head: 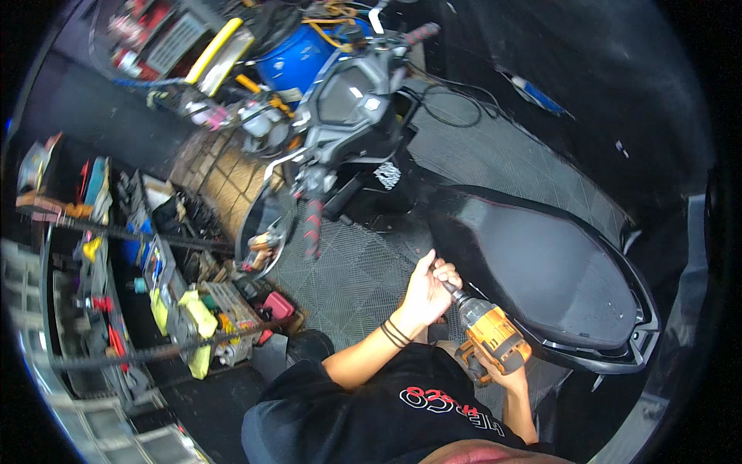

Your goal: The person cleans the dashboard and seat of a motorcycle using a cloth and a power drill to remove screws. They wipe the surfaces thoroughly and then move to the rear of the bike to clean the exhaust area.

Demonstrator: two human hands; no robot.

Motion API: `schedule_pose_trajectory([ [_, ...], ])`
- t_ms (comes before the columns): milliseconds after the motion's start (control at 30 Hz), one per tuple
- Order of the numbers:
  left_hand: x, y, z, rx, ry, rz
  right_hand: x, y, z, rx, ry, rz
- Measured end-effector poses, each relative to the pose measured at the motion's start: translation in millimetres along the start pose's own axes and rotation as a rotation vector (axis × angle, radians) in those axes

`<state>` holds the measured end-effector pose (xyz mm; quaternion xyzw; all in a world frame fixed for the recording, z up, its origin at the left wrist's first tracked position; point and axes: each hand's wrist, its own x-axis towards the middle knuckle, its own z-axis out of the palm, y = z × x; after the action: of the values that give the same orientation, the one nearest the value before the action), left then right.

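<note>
My right hand [510,374] is closed round the grip of an orange and black cordless impact wrench [494,336], mostly hidden behind the tool's body. The wrench tilts up and to the left. At its nose my left hand [432,287] wraps its fingers about the dark socket or extension [453,290]; the front end is partly hidden by those fingers. Both hands are beside the near side of a motor scooter, just below its black seat [545,261]. Whether the socket touches the scooter cannot be made out.
The scooter's handlebar grip [313,229] and round mirror [264,232] stick out towards the left. Shelves of tools and parts [226,313] line that side. A blue drum [295,58] stands beyond the handlebars. A black cable [464,119] lies on the grey tiled floor [348,272].
</note>
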<state>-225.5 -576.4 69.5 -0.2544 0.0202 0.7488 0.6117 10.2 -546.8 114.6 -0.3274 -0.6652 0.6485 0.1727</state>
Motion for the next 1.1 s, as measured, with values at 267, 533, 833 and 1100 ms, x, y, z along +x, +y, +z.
schedule_pose_trajectory([
  [267, -188.7, 64.1, -86.8, 0.307, -0.016, 0.589, -72.0, -32.2, 87.1, -0.179, -0.408, -0.139],
  [533, -381.7, 153.5, -38.8, 0.886, 0.505, 1.494, -9.1, -62.2, 258.0, -0.282, -0.738, -0.187],
  [833, -562.7, 287.2, -14.1, 2.411, 0.721, 1.359, 98.3, -160.8, 516.8, 0.000, -1.346, 0.167],
  [1100, -562.9, 411.4, -47.4, 1.596, 1.171, 1.319, 275.8, -189.5, 691.6, -0.341, -1.739, -0.061],
])
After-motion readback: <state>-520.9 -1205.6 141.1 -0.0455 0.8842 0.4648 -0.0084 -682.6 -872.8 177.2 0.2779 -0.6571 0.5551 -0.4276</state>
